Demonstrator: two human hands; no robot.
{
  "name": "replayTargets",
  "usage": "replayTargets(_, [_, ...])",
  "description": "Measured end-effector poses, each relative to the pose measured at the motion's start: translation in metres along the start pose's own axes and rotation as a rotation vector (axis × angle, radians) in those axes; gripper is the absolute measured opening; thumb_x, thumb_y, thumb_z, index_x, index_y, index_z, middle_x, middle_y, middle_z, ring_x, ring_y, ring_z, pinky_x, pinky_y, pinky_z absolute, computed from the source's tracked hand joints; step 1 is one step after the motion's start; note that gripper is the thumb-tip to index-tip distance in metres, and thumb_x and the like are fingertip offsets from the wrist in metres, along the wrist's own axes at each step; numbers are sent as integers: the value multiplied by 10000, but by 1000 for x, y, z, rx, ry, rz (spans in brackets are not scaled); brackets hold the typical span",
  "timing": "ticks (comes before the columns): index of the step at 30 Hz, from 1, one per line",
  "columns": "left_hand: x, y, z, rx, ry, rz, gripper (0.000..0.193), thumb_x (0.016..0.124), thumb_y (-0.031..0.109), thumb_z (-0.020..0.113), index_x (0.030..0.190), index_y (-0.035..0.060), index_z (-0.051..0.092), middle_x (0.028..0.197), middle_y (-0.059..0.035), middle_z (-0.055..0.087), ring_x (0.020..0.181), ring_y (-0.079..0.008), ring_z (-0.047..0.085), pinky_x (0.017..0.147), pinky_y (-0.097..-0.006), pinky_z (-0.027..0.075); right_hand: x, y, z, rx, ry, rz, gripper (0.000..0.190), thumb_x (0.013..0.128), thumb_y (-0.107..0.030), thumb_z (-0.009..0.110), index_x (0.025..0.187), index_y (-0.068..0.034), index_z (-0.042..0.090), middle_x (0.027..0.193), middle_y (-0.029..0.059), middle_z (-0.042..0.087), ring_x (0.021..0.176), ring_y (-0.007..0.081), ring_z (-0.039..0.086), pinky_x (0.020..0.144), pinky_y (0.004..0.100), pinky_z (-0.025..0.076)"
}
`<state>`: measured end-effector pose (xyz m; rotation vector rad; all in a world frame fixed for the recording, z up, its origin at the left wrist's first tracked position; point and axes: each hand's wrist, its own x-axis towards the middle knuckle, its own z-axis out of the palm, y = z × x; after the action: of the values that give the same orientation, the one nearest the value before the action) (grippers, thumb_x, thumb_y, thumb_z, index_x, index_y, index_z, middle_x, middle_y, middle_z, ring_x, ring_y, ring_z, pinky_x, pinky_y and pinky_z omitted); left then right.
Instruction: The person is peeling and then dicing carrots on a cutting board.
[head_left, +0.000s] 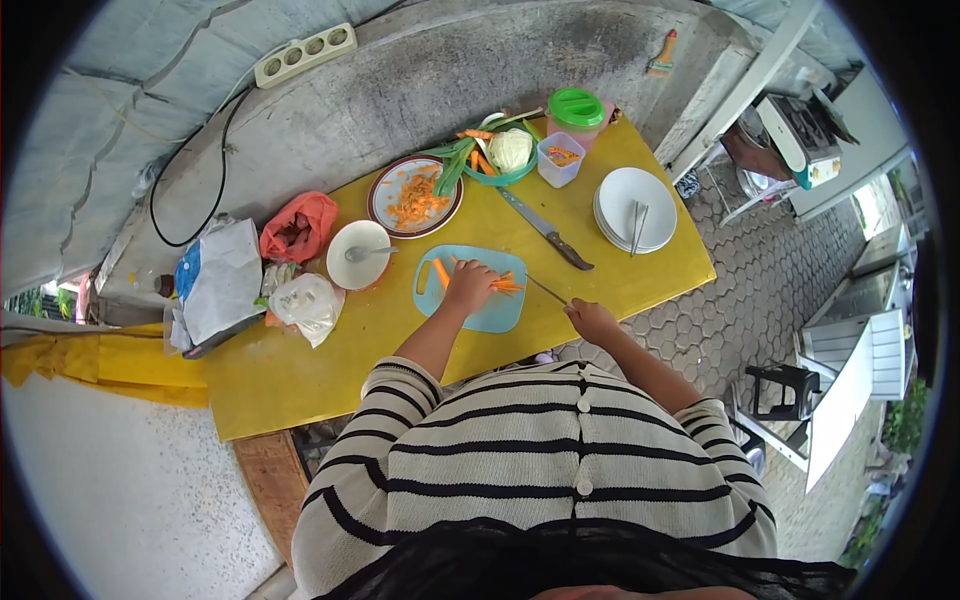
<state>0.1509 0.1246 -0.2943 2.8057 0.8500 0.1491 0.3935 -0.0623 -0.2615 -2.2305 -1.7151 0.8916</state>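
Note:
A light-blue plastic cutting board (491, 320) lies on the yellow table before me. My left hand (471, 286) rests over it, its fingers down on cut carrot; carrot sticks (508, 283) poke out to the right of the fingers. Left of the hand lies a longer piece of carrot (441, 273). My right hand (592, 321) grips a knife (547, 289) by the handle, its thin blade pointing up and left to the board's right edge. A larger knife with a brown handle (568, 251) lies on the table beyond. Under my left palm, the carrot is hidden.
Behind the board are a plate with carrot peelings (382, 217), a white bowl with a spoon (337, 274), a basin of vegetables (504, 178) and a clear plastic tub (559, 174). Stacked white plates (615, 195) stand right; red (319, 210) and white (309, 304) plastic bags lie left.

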Motion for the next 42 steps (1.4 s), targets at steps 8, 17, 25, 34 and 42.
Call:
replayTargets(8, [-24, 14, -25, -88, -157, -54, 192, 823, 341, 668, 967, 218, 699, 961, 38, 674, 988, -195, 582, 883, -424, 354, 9, -21, 62, 219, 97, 122, 399, 951, -384, 442, 949, -8, 574, 900, 284, 634, 887, 471, 603, 775, 546, 459])
replayTargets(17, [-12, -55, -19, 9, 6, -152, 150, 828, 216, 667, 974, 214, 699, 937, 51, 659, 950, -203, 580, 856, -445, 409, -12, -28, 80, 245, 142, 115, 394, 949, -354, 442, 930, 24, 554, 872, 298, 626, 878, 478, 598, 774, 538, 457])
replayTargets(25, [-6, -53, 7, 243, 48, -53, 92, 876, 239, 585, 847, 181, 651, 842, 11, 641, 871, -209, 592, 789, -415, 389, -13, -43, 99, 253, 155, 292, 385, 963, -344, 395, 987, 14, 534, 882, 328, 620, 881, 501, 594, 790, 574, 452])
replayTargets(34, [-15, 12, 11, -170, -19, -194, 191, 863, 305, 608, 975, 155, 647, 790, -22, 656, 846, -220, 626, 792, -428, 385, -7, -74, 98, 514, -23, 416, 400, 966, -348, 400, 976, 26, 542, 835, 315, 625, 821, 489, 611, 755, 559, 471])
replayTargets(42, [-30, 21, 18, -241, 160, -117, 336, 810, 338, 693, 1073, 131, 657, 879, -67, 643, 774, -268, 635, 745, -434, 461, 4, -30, 105, 273, 140, 228, 381, 972, -349, 423, 928, 17, 522, 730, 242, 621, 623, 380, 638, 609, 479, 499])
